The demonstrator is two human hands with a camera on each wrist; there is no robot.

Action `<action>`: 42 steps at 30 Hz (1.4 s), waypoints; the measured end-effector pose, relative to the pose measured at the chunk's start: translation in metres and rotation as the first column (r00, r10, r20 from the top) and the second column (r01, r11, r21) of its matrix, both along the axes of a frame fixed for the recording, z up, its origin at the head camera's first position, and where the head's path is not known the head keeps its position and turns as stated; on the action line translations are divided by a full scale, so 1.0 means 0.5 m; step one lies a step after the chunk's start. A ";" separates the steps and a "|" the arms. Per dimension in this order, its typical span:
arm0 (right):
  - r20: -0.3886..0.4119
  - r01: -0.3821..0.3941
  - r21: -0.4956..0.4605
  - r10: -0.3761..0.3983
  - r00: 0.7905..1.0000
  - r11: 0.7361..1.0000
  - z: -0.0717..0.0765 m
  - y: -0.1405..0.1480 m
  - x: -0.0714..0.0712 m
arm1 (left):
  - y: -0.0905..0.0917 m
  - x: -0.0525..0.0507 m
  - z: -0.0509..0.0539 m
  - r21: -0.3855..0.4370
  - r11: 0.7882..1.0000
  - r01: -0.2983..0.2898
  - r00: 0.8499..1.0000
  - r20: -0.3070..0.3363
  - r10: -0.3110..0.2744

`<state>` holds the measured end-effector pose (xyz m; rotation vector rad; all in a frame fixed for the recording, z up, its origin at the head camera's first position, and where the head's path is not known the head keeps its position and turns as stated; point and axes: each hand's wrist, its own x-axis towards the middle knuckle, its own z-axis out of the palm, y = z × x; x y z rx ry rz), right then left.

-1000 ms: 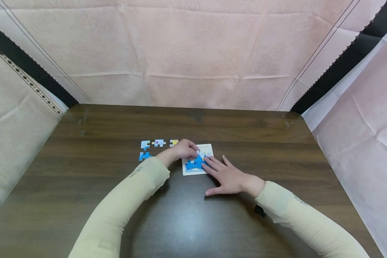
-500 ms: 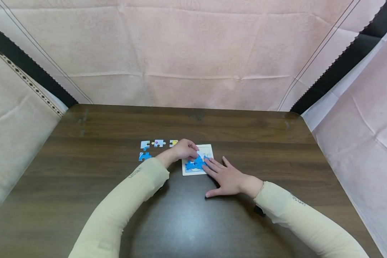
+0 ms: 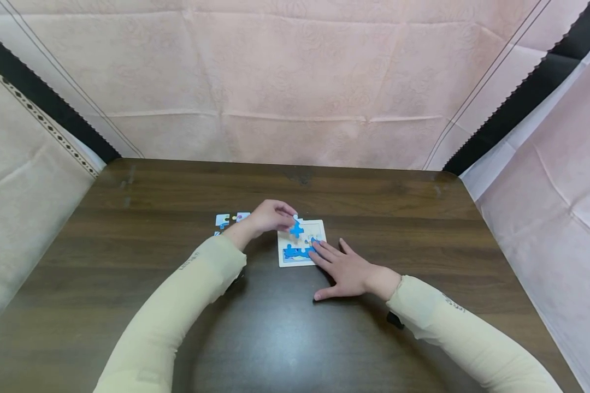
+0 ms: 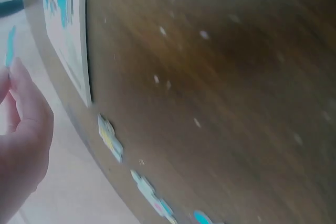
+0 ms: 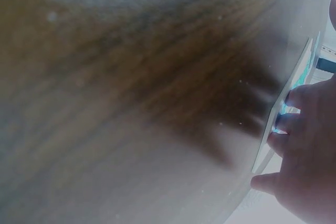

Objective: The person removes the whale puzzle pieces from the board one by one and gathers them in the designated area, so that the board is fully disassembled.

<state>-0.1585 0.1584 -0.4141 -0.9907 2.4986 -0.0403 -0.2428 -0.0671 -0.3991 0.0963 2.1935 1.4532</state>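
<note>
My left hand [image 3: 270, 217] pinches a blue jigsaw piece [image 3: 296, 229] between thumb and fingers, above the upper left part of a white-framed puzzle board [image 3: 319, 225]. In the left wrist view this piece [image 4: 10, 45] is seen edge-on at the fingertips. Along the lower part of the board lie blue jigsaw pieces [image 3: 295, 253]. My right hand [image 3: 349, 273] lies spread with straight fingers, its fingertips resting on the board's right side. The right wrist view shows those fingertips [image 5: 281, 121] on the board's edge.
Loose jigsaw pieces lie left of the board: one pale blue [image 3: 222, 220], one with a pink spot [image 4: 155, 202], one with yellow [image 4: 109, 139]. My left hand and forearm partly cover them in the head view. Pink cloth [image 3: 295, 82] hangs behind the brown table [image 3: 295, 338].
My left hand has lifted the blue jigsaw piece off the board and moved slightly left and away from me. The right hand has stayed in place.
</note>
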 end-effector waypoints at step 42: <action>-0.015 -0.007 -0.020 0.007 1.000 1.000 0.003 0.000 0.003 | -0.219 0.026 -0.018 -0.092 0.996 0.011 0.997 0.076 -0.004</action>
